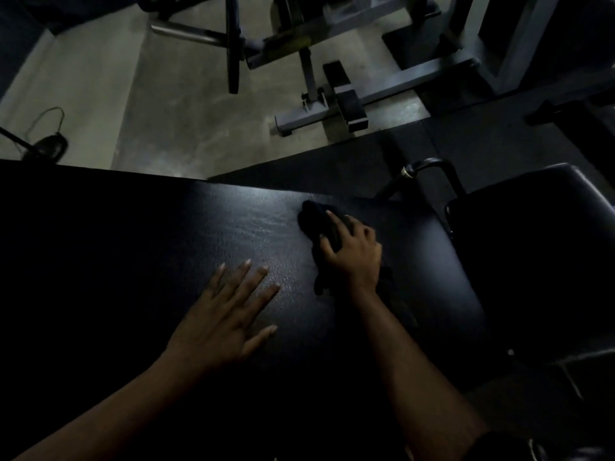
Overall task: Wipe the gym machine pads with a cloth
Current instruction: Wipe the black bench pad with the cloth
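A dark cloth point(311, 219) sits bunched under my right hand point(352, 252) on the black pad point(259, 207), centre right of the frame.

My right hand's fingers curl over the cloth and grip it. The cloth's edges melt into the black pad, so I cannot trace its full shape. My left hand point(226, 314) lies flat on the pad at lower centre, fingers spread wide, holding nothing. The pad's left half is lost in shadow. A second pad point(532, 247) is cut off at the right edge. At the top stand a grey machine frame point(392, 91) and a weight plate point(233, 48).
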`<state>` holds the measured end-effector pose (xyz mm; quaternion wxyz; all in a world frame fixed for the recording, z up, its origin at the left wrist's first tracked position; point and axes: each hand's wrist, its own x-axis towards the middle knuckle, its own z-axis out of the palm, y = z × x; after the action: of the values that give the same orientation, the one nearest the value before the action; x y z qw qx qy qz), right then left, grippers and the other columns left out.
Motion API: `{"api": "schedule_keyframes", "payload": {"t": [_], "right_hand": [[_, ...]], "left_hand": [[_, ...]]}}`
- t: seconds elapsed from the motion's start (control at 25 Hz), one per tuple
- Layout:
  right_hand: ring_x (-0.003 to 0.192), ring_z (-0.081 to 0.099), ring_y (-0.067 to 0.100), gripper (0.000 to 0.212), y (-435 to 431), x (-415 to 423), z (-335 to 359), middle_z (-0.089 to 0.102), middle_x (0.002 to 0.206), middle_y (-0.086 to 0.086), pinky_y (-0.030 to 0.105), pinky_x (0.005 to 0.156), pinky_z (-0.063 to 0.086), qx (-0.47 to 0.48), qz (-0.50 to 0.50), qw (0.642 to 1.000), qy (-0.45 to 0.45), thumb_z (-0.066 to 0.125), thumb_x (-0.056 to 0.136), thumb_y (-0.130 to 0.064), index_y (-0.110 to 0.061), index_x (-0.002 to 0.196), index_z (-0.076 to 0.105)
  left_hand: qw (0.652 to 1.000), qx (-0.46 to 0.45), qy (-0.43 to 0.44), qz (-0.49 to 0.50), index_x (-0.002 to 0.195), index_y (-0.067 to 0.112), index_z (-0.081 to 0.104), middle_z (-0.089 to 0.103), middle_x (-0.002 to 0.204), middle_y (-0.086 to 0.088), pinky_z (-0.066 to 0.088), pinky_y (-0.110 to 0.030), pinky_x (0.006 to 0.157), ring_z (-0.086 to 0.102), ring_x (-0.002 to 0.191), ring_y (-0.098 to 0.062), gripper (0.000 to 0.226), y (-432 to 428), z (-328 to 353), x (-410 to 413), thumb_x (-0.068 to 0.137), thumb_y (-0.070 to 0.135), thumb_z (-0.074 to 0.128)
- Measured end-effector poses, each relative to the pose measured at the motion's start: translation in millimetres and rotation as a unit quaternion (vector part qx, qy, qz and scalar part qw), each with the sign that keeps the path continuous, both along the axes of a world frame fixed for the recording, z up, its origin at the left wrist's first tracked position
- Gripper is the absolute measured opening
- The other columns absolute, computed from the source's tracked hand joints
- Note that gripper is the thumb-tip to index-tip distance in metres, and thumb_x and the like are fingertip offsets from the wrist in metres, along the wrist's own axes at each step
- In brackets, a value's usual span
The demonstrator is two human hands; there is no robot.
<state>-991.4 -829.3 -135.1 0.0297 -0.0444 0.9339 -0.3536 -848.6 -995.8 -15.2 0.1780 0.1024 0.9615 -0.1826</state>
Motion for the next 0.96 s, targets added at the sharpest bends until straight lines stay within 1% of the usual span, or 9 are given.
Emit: {"api": "schedule_keyframes", "payload": {"t": [0.04,0.2,0.28,0.36,0.44,0.52,0.6,0.76,0.96], "right_hand": [[0.125,0.038,0.023,0.062,12,-8,-11,0.044,0.14,-0.003,0.041,0.095,0.035,0.008,-0.021,1.0,-0.007,0.029,0.076,-0.059,-0.044,0.135,0.04],[0.123,0.038,0.028,0.05,39,-34,-32,0.043,0.14,0.002,0.042,0.097,0.035,0.039,-0.091,0.992,-0.078,0.048,0.086,-0.047,-0.042,0.136,0.04],[0.118,0.042,0.031,0.048,43,-42,-27,0.047,0.135,0.008,0.042,0.098,0.037,0.009,-0.14,0.985,-0.098,0.051,0.087,-0.039,-0.037,0.135,0.045],[0.112,0.05,0.033,0.044,31,-39,-5,0.055,0.126,0.013,0.039,0.094,0.041,-0.076,-0.147,0.982,-0.09,0.055,0.087,-0.032,-0.028,0.131,0.052],[0.109,0.052,0.031,0.042,-7,-23,32,0.059,0.12,0.014,0.035,0.091,0.04,-0.152,-0.028,0.986,-0.06,0.059,0.087,-0.029,-0.023,0.128,0.056],[0.115,0.045,0.027,0.049,-51,3,64,0.053,0.128,0.009,0.035,0.094,0.036,-0.122,0.15,0.981,0.01,0.06,0.084,-0.036,-0.032,0.132,0.05],[0.12,0.038,0.027,0.056,-72,5,71,0.044,0.137,0.004,0.04,0.096,0.035,-0.071,0.22,0.97,0.072,0.06,0.081,-0.043,-0.039,0.135,0.043],[0.122,0.035,0.027,0.056,-54,-50,32,0.038,0.142,0.001,0.04,0.094,0.035,-0.001,0.147,0.988,0.039,0.055,0.083,-0.049,-0.042,0.136,0.039],[0.118,0.039,0.027,0.044,-10,-91,-18,0.045,0.133,-0.001,0.041,0.093,0.037,0.009,-0.008,1.0,-0.027,0.052,0.082,-0.051,-0.043,0.126,0.05]], "left_hand": [[1.0,-0.001,0.0,0.0,0.134,0.024,0.049,0.048,0.142,-0.008,0.023,-0.049,0.109,0.034,0.136,-0.027,0.067,1,-2,1,0.093,0.058,0.008],[1.0,0.003,0.014,0.003,0.135,0.023,0.048,0.047,0.143,-0.009,0.024,-0.051,0.109,0.034,0.137,-0.026,0.067,3,0,0,0.092,0.058,0.01],[1.0,0.004,0.014,0.001,0.135,0.023,0.047,0.047,0.143,-0.009,0.025,-0.051,0.109,0.039,0.135,-0.028,0.067,3,1,0,0.092,0.058,0.011],[1.0,0.004,0.012,0.008,0.136,0.023,0.046,0.045,0.144,-0.009,0.025,-0.051,0.108,0.039,0.135,-0.028,0.066,4,1,1,0.092,0.058,0.011],[1.0,-0.004,0.004,0.011,0.133,0.022,0.049,0.047,0.143,-0.009,0.026,-0.052,0.108,0.04,0.134,-0.029,0.066,5,2,-1,0.091,0.058,0.012],[1.0,-0.006,-0.009,0.011,0.123,0.02,0.059,0.055,0.134,-0.01,0.026,-0.052,0.108,0.045,0.131,-0.031,0.066,4,2,-1,0.091,0.058,0.014],[1.0,-0.01,-0.008,0.011,0.122,0.021,0.059,0.055,0.134,-0.011,0.026,-0.052,0.108,0.045,0.13,-0.03,0.065,6,3,-2,0.091,0.058,0.015],[1.0,-0.005,0.019,-0.008,0.138,0.023,0.042,0.04,0.146,-0.01,0.025,-0.052,0.108,0.031,0.138,-0.027,0.065,5,2,0,0.091,0.058,0.014],[0.998,-0.005,0.05,-0.023,0.14,0.023,0.039,0.039,0.147,-0.009,0.027,-0.052,0.107,0.028,0.138,-0.026,0.063,6,-1,1,0.091,0.057,0.016]]}}
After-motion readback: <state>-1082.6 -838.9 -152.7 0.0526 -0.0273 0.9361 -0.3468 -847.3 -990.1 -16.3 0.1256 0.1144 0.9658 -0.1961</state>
